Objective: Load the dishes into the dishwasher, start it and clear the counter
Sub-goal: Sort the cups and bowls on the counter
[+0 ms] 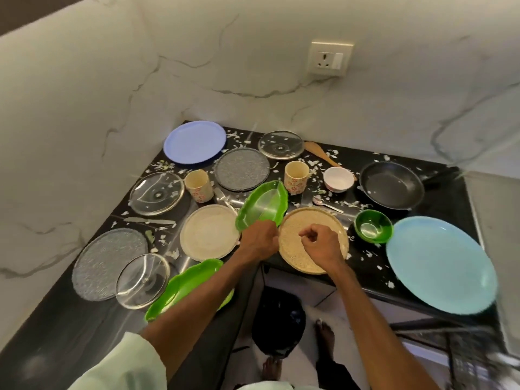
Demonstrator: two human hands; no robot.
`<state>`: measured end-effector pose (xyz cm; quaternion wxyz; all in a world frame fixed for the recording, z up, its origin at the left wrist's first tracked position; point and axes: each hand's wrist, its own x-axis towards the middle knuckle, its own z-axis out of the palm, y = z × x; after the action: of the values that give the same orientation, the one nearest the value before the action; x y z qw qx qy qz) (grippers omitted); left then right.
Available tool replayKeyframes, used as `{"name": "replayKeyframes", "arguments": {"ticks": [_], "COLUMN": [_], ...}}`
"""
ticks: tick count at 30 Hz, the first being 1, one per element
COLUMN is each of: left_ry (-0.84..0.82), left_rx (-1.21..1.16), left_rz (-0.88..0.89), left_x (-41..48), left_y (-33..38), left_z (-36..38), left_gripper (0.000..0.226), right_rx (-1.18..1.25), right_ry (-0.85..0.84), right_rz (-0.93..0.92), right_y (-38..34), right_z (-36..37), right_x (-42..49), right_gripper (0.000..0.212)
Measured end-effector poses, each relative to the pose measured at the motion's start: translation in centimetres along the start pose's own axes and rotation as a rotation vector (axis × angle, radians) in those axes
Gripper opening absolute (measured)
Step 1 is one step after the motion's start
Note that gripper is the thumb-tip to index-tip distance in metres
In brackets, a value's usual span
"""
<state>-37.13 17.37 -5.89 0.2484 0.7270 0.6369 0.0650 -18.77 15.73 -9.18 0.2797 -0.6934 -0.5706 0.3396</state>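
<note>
A black counter (439, 288) flecked with white scraps (368, 253) sits under white marble-look walls (253, 66) veined in grey. On it: a lavender-blue plate (195, 142), a large sky-blue plate (441, 264), a speckled tan plate (295, 249), a cream plate (209, 232), a speckled grey plate (242, 169), two bright green leaf-shaped trays (263, 205) (185, 288), a dark green bowl (373, 225), a white bowl (338, 179), a black pan (391, 188), and two cream cups (198, 185) (296, 177) with small red flower prints. Clear glass lids (156, 193) show the dark counter through them.
</note>
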Motion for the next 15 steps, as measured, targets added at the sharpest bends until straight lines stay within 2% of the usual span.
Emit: {"name": "replayKeyframes", "arguments": {"ticks": [3, 15], "left_ry": [-0.001, -0.08], "left_rx": [-0.006, 0.074], "left_rz": [0.06, 0.196], "left_x": [0.7, 4.0], "left_y": [0.4, 3.6], "left_z": [0.6, 3.1], "left_gripper": [0.021, 0.021], "right_rx": [-0.017, -0.05], "right_ry": [0.045, 0.228], "right_rz": [0.073, 0.253], "right_y": [1.5, 4.7], "right_z": [-0.8, -6.1], "right_x": [-1.2, 0.5], "right_gripper": [0.017, 0.034]}}
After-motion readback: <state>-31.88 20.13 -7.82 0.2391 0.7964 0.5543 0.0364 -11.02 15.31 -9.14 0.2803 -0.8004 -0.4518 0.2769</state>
